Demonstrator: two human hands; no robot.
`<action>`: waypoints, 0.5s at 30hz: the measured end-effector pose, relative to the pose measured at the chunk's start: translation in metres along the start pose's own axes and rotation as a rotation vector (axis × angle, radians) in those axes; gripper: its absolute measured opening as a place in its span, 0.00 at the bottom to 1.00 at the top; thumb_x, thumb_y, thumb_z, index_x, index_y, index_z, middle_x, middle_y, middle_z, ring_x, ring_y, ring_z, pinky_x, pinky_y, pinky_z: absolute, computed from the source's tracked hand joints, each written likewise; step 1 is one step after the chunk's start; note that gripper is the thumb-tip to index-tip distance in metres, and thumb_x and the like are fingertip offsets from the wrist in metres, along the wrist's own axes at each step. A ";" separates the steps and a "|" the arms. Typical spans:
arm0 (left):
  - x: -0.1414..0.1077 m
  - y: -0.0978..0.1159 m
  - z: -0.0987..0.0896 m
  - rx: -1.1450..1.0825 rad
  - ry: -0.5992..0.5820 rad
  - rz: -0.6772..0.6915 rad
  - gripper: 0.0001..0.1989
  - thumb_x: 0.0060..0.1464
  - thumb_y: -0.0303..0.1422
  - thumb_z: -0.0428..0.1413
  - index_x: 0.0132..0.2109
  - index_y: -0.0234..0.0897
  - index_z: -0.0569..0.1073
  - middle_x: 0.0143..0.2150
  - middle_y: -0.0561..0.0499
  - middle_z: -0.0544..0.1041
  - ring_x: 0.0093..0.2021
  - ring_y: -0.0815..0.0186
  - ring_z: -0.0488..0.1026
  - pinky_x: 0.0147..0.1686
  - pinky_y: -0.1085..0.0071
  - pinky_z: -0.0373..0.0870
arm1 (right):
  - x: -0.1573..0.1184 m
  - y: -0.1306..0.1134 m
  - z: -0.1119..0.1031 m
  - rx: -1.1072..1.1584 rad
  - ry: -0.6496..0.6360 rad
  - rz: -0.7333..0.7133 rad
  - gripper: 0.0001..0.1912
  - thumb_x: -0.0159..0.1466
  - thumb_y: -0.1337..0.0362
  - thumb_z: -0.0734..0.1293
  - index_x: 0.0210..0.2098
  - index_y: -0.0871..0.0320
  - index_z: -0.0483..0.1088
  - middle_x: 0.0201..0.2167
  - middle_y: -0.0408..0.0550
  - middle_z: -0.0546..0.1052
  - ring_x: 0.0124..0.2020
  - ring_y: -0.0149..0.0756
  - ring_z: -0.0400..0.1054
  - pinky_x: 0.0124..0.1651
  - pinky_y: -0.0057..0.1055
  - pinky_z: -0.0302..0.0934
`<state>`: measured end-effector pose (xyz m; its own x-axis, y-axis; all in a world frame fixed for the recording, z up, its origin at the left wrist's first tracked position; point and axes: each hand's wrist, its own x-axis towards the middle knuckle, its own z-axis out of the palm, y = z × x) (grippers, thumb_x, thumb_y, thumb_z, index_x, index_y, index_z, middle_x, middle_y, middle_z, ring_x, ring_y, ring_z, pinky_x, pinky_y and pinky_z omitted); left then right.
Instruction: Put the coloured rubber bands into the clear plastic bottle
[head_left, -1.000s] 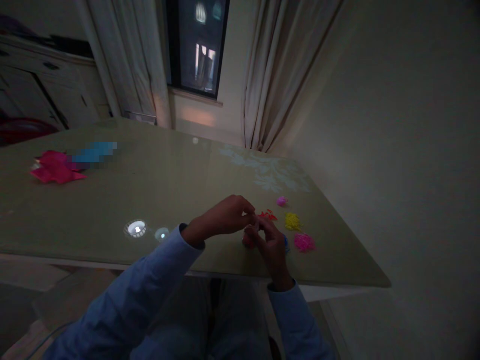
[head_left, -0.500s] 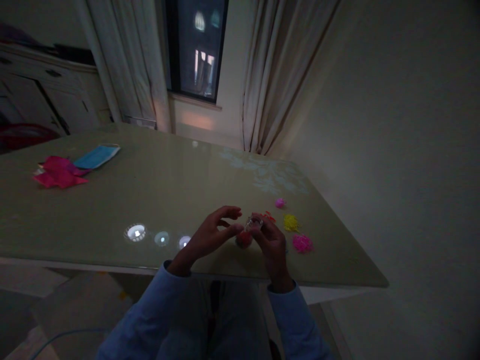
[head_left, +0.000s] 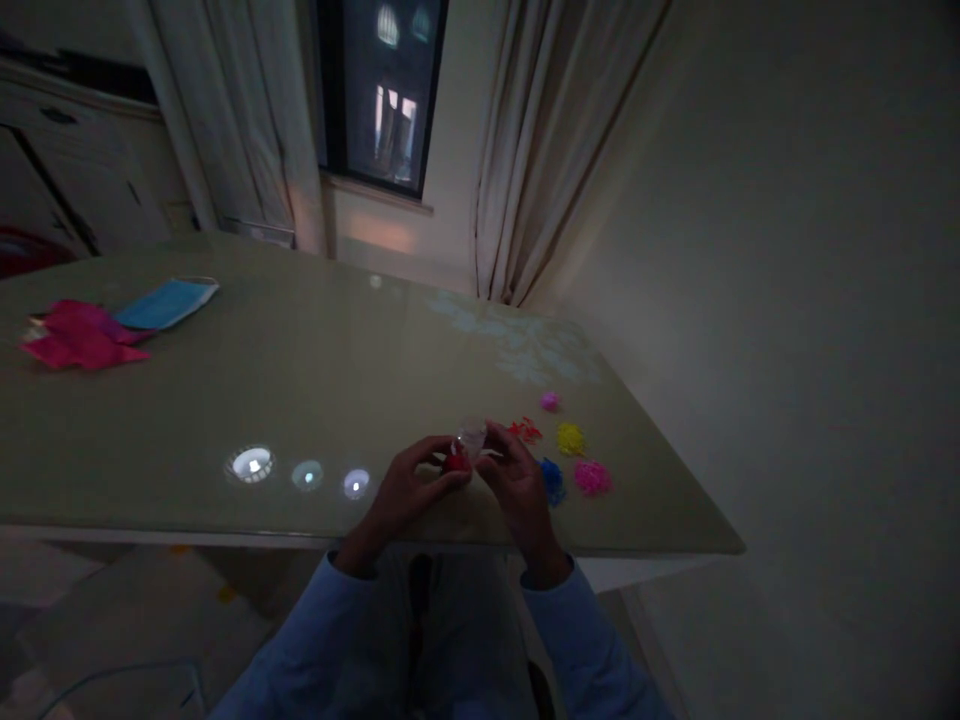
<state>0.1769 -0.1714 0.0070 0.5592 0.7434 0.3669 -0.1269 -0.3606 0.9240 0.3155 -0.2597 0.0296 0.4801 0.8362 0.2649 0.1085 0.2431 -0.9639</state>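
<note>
In the head view, my left hand (head_left: pixel 409 490) has its thumb and fingers closed around a small red round object (head_left: pixel 456 461) close above the table (head_left: pixel 337 390). My right hand (head_left: pixel 519 488) pinches a small clear cup-like piece (head_left: pixel 473 436) by its right side. The clear piece is right against the red object, slightly above it; whether they are joined cannot be made out. Just right of my right hand lie a pile of small blue pieces (head_left: pixel 553 482) and a pile of red pieces (head_left: pixel 526 430).
Farther right are a yellow pile (head_left: pixel 571 439), a bright pink pile (head_left: pixel 592 477) and a small pink lump (head_left: pixel 550 401). A blue face mask (head_left: pixel 169 303) and crumpled pink material (head_left: pixel 84 335) lie at the far left. Round light reflections (head_left: pixel 253 464) show on the glossy top.
My left hand, open before, has closed on the red object. The clear piece in my right hand has turned and come beside it. The blue pile is uncovered; the view has shifted slightly right.
</note>
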 end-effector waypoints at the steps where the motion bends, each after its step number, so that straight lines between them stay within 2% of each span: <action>1: 0.000 -0.002 -0.002 0.004 0.018 -0.015 0.18 0.48 0.39 0.65 0.46 0.38 0.78 0.44 0.47 0.82 0.40 0.62 0.78 0.41 0.67 0.76 | 0.000 0.000 -0.003 -0.036 0.006 -0.004 0.29 0.56 0.49 0.76 0.53 0.54 0.73 0.50 0.54 0.78 0.48 0.43 0.74 0.48 0.38 0.70; 5: -0.002 -0.012 -0.005 0.060 0.097 -0.045 0.18 0.49 0.39 0.65 0.47 0.38 0.77 0.45 0.47 0.82 0.37 0.64 0.79 0.37 0.68 0.77 | 0.006 -0.006 -0.030 -0.327 0.030 -0.078 0.23 0.58 0.53 0.74 0.50 0.55 0.75 0.45 0.52 0.78 0.41 0.38 0.73 0.41 0.33 0.68; 9: -0.007 -0.018 -0.002 0.160 0.159 0.080 0.17 0.51 0.39 0.64 0.47 0.38 0.77 0.42 0.48 0.82 0.36 0.64 0.78 0.36 0.68 0.77 | 0.025 -0.017 -0.066 -0.684 -0.054 -0.156 0.17 0.61 0.57 0.71 0.48 0.57 0.76 0.39 0.50 0.76 0.36 0.35 0.70 0.38 0.31 0.65; 12: -0.011 -0.019 -0.002 0.219 0.235 0.166 0.17 0.51 0.41 0.64 0.46 0.38 0.76 0.40 0.48 0.81 0.35 0.64 0.77 0.35 0.69 0.76 | 0.043 -0.019 -0.090 -0.962 -0.118 -0.099 0.20 0.61 0.58 0.71 0.50 0.60 0.75 0.38 0.51 0.77 0.34 0.35 0.69 0.39 0.33 0.64; 15: -0.013 -0.020 -0.004 0.247 0.276 0.150 0.18 0.53 0.42 0.63 0.47 0.38 0.76 0.40 0.49 0.81 0.34 0.65 0.77 0.33 0.69 0.76 | 0.061 -0.013 -0.102 -1.213 -0.199 0.001 0.24 0.59 0.57 0.72 0.53 0.61 0.74 0.43 0.54 0.78 0.39 0.39 0.71 0.44 0.34 0.63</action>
<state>0.1689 -0.1716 -0.0155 0.3042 0.7836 0.5417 0.0291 -0.5761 0.8169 0.4319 -0.2624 0.0556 0.3510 0.9223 0.1616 0.8983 -0.2829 -0.3362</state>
